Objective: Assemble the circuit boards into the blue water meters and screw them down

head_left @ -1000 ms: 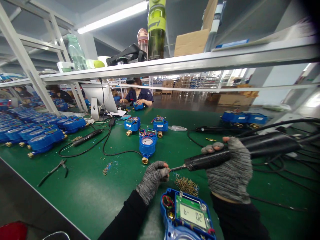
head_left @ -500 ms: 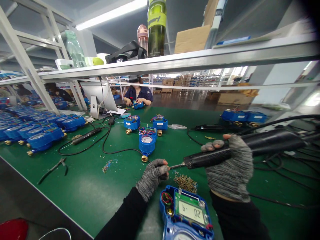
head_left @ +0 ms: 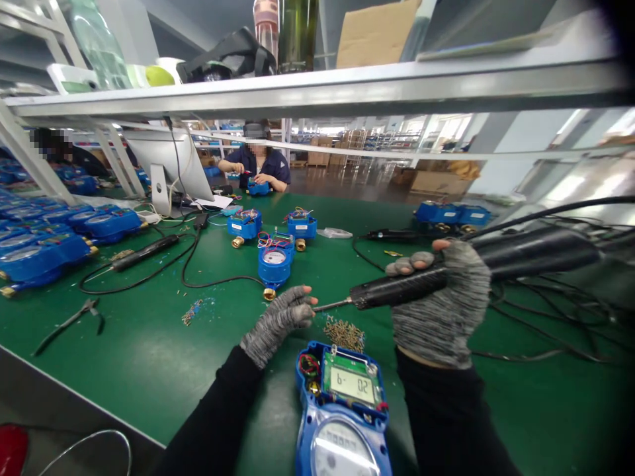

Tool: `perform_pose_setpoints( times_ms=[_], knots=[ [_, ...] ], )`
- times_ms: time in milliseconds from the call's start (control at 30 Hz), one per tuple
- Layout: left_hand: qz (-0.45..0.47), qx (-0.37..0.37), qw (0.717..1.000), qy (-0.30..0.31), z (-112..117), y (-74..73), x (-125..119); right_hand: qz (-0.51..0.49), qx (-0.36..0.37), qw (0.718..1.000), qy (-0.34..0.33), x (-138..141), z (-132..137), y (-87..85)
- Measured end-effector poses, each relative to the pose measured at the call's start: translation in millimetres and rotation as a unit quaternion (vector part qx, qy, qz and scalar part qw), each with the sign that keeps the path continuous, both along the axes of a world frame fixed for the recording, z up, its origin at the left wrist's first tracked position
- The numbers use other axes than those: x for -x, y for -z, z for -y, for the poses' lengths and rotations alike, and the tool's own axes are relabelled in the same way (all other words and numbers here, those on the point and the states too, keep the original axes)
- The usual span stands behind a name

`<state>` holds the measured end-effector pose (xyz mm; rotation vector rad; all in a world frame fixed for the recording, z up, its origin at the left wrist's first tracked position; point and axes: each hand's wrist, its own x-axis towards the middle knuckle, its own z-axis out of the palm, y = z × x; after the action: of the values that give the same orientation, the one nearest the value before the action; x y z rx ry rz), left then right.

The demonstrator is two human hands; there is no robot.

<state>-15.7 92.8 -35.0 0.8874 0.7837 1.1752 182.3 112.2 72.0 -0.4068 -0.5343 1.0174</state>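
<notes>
My right hand (head_left: pixel 441 301), in a grey fingerless glove, is wrapped round a black electric screwdriver (head_left: pixel 476 268) that lies level and points left. My left hand (head_left: pixel 280 317), gloved the same way, is pinched at the bit's tip (head_left: pixel 322 306); what it pinches is too small to see. Below both hands lies an open blue water meter (head_left: pixel 342 410) with a lit display and coloured wires. A heap of small brass screws (head_left: pixel 344 334) lies on the green table (head_left: pixel 149 357) just beyond the meter.
Three more blue meters (head_left: pixel 272 261) stand mid-table, with rows of them (head_left: pixel 44 244) at the left. A second screwdriver (head_left: pixel 143 252) with its cable, pliers (head_left: pixel 69 320) and tangled cables (head_left: pixel 555 317) lie about. A person (head_left: pixel 255 165) works opposite, beside a monitor (head_left: pixel 166 165). A shelf (head_left: pixel 347 89) runs overhead.
The view has tilted down, so more of the near meter shows, its dial included. Both hands keep the same hold at the screwdriver and its tip.
</notes>
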Motion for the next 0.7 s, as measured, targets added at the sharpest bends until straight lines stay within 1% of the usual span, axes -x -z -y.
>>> perform_pose_setpoints(
  times_ms=[67, 133, 200, 267, 333, 400, 533, 600, 700],
  knots=[
    [-0.044, -0.025, 0.996, 0.079, 6, -9.4, 16, 0.017, -0.031, 0.999, -0.014, -8, 6, -5.5],
    [-0.068, -0.011, 0.978, 0.195, 14, -17.0, 27, 0.036, -0.073, 0.996, -0.018, -15, 15, -12.4],
    [-0.057, -0.006, 0.959, 0.278, 20, -22.1, 28, 0.058, -0.102, 0.993, -0.010, -21, 25, -19.6],
    [-0.049, -0.016, 0.945, 0.322, 25, -25.2, 20, 0.079, -0.107, 0.991, -0.004, -27, 36, -25.9],
    [-0.051, -0.028, 0.938, 0.343, 28, -27.1, 10, 0.095, -0.101, 0.990, -0.007, -31, 44, -30.4],
    [-0.042, -0.024, 0.934, 0.354, 30, -29.0, 1, 0.104, -0.104, 0.989, -0.011, -34, 49, -32.7],
    [-0.030, -0.004, 0.927, 0.373, 34, -32.2, -6, 0.121, -0.100, 0.988, -0.009, -32, 51, -34.8],
    [-0.044, -0.006, 0.932, 0.361, 36, -31.6, -8, 0.136, -0.082, 0.987, -0.001, -26, 52, -37.3],
    [-0.049, -0.002, 0.947, 0.317, 37, -26.7, -13, 0.155, -0.026, 0.987, 0.033, -16, 54, -42.5]
  ],
)
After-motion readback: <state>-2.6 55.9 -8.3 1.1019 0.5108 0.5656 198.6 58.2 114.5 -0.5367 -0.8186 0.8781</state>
